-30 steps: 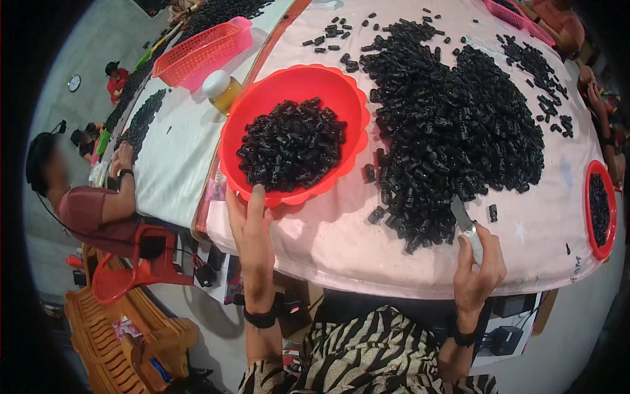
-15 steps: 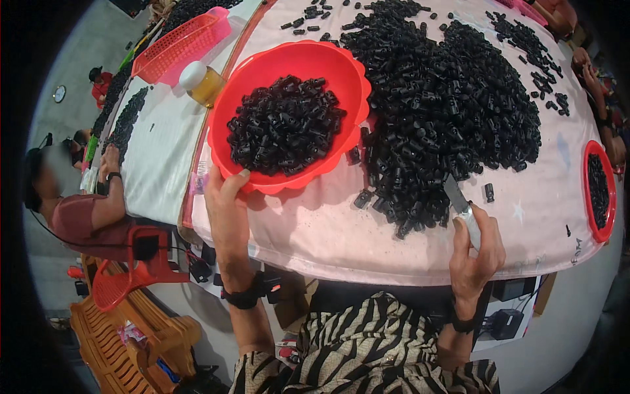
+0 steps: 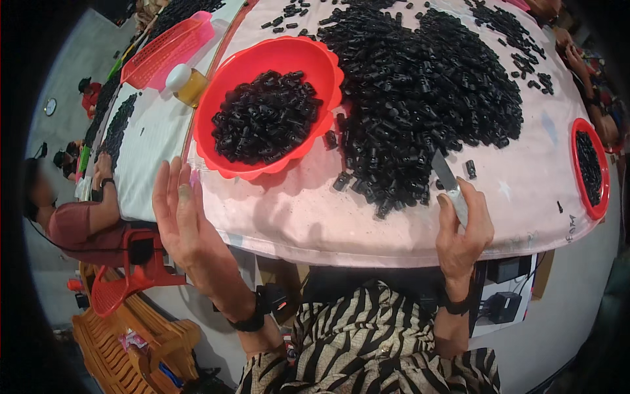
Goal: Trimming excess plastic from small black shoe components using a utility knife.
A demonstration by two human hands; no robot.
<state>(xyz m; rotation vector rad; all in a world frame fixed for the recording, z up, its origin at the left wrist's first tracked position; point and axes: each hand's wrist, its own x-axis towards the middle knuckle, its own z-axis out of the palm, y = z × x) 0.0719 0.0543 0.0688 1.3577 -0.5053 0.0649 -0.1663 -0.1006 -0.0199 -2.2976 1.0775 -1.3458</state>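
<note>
My left hand [image 3: 184, 226] is raised off the table at its left front, fingers stretched out, holding nothing. Just beyond it stands a red scalloped bowl [image 3: 210, 82] with many small black plastic parts [image 3: 266, 117] inside. My right hand [image 3: 464, 226] grips a knife [image 3: 448, 176] by its silvery, wrapped-looking handle. The flat grey blade points away from me, next to the near edge of a large heap of the same black parts [image 3: 420, 92]. One loose black part [image 3: 470, 169] lies right of the blade.
A pink cloth [image 3: 315, 223] covers the table. A yellow jar with a white lid [image 3: 186, 84] and a red-pink basket [image 3: 167, 52] stand left of the bowl. At right is a red tray [image 3: 592, 169] of small dark pieces. A person [image 3: 85, 217] sits at far left by a red chair.
My left hand has let go of the bowl's rim and drawn back to the left, opening. My right hand still holds the knife by the heap. The whole view has shifted slightly.
</note>
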